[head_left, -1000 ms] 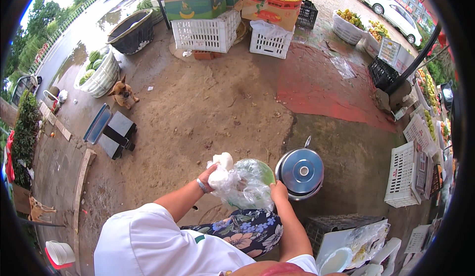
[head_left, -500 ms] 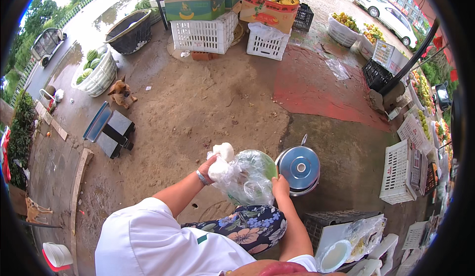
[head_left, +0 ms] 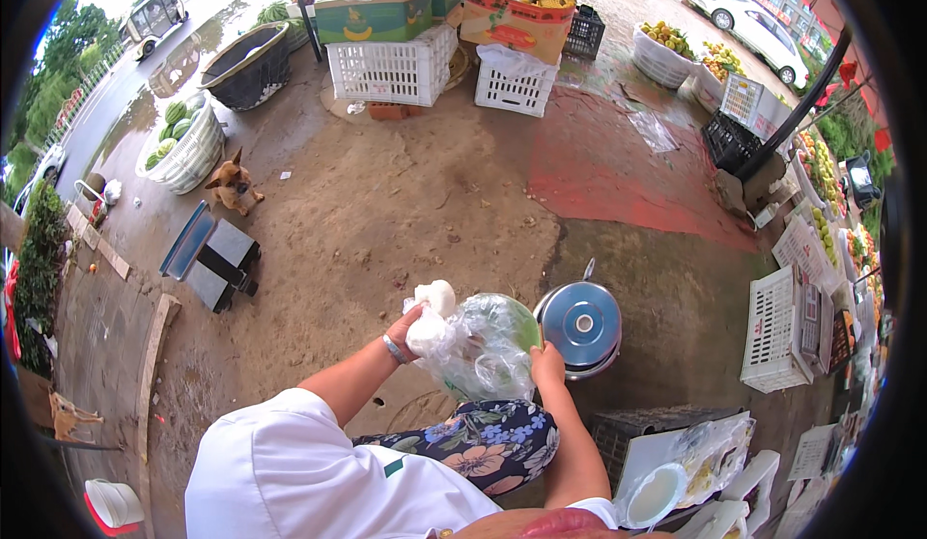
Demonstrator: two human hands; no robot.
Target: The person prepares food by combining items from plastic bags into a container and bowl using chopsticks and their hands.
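My left hand [head_left: 403, 334] is closed around white, rounded lumps that look like steamed buns [head_left: 436, 297], with clear plastic film about them. A crumpled clear plastic bag [head_left: 478, 351] spreads from there over a round green-rimmed dish [head_left: 526, 325]. The dish's right edge is gripped by my right hand [head_left: 547, 363]; the bag hides most of its inside. Just right of the dish stands a metal pot [head_left: 583, 326] with a bluish lid and a round knob, its handle pointing away from me. My knee in floral trousers [head_left: 492, 442] is below the bag.
A platform scale [head_left: 212, 259] and a small brown dog [head_left: 235, 186] are at the left. White crates [head_left: 386, 73] carrying fruit boxes line the far side. Near my right elbow, a white board [head_left: 642, 462] holds a pale bowl [head_left: 657, 494]. A white crate [head_left: 772, 331] stands farther right.
Both hands keep their hold on the buns and the dish, almost unmoved. The view has shifted slightly. A small vehicle on the far-left road has moved up and to the right.
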